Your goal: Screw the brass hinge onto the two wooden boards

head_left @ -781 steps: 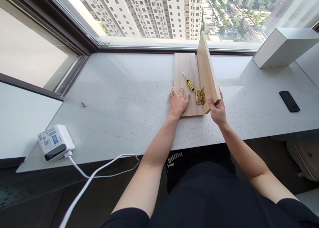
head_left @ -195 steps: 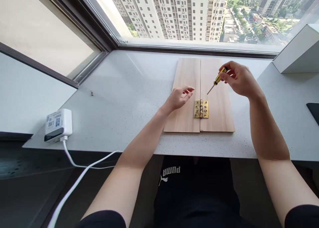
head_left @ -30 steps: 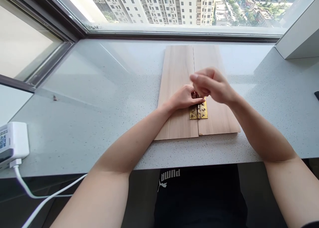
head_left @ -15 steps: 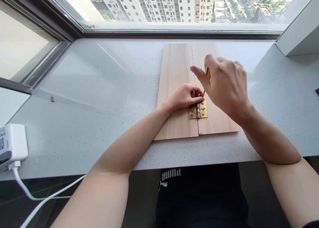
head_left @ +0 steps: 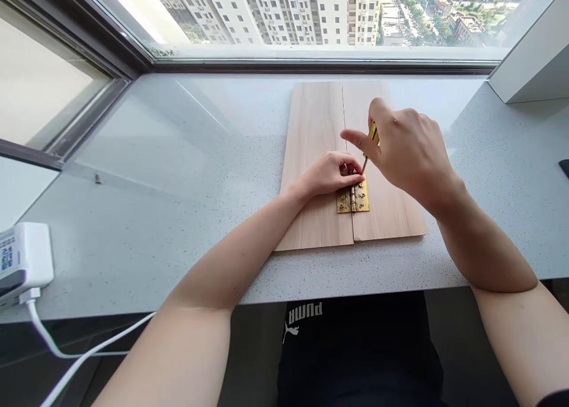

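A brass-coloured hinge (head_left: 363, 202) lies open across the seam of two pale wooden boards, a left board (head_left: 311, 122) and a right board (head_left: 393, 220). My right hand (head_left: 409, 149) is closed around the yellow handle of a screwdriver (head_left: 374, 133), thumb pointing out to the left. The screwdriver's thin shaft slants down to the hinge's upper right part. There, the thumb and fingers of my left hand (head_left: 331, 173) pinch together beside the tip and cover the hinge's top end. What lies between those fingertips is hidden. Screw heads show in the hinge's lower holes.
A small screw-like piece (head_left: 98, 179) lies on the speckled countertop (head_left: 178, 217) at the left. A white power adapter (head_left: 38, 256) with white cables (head_left: 89, 353) stands at the left edge. Behind the boards runs the window frame (head_left: 311, 67); a white box-like unit (head_left: 533, 51) rises back right.
My right hand has turned slightly and shifted a little right and down, so more of the screwdriver's handle and shaft shows. My left hand keeps its pinch at the hinge.
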Demonstrator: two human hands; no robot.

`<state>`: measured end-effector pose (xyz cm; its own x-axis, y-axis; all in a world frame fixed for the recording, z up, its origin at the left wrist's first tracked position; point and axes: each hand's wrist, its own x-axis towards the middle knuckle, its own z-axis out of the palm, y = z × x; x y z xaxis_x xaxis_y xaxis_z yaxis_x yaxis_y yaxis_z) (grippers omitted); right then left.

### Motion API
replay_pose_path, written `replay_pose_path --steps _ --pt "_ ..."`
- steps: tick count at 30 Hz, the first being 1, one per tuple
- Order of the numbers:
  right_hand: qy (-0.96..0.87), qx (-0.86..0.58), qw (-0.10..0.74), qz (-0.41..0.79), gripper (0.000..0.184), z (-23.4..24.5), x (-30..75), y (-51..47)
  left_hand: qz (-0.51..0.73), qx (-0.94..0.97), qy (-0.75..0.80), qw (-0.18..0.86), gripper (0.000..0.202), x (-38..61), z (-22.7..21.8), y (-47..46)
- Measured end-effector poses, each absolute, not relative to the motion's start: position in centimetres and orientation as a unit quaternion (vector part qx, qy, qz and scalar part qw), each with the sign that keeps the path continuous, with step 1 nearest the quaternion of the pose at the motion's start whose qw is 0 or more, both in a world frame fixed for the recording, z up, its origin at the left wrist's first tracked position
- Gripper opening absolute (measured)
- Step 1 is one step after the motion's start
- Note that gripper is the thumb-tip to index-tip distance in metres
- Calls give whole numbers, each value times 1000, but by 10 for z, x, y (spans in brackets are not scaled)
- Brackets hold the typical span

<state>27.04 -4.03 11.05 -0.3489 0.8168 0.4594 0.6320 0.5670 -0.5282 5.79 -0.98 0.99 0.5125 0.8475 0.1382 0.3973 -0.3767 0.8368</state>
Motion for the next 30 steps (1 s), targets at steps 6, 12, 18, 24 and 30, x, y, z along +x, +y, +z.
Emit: replay_pose_path --steps 6,12,18,24,30 --pt "-843 -440 260 170 17 126 271 -50 301 774 391 398 22 59 9 -10" --pt "-820 -441 327 159 26 122 272 -52 310 779 375 395 21 58 7 -8" --pt "-832 -434 311 152 27 117 277 -44 290 782 393 387 20 59 10 -9" --pt "-848 -427 272 156 19 134 283 -54 300 757 397 424 21 52 9 -7" --pt "-823 -442 330 137 39 119 279 -43 398 708 488 320 18 44 -1 5"
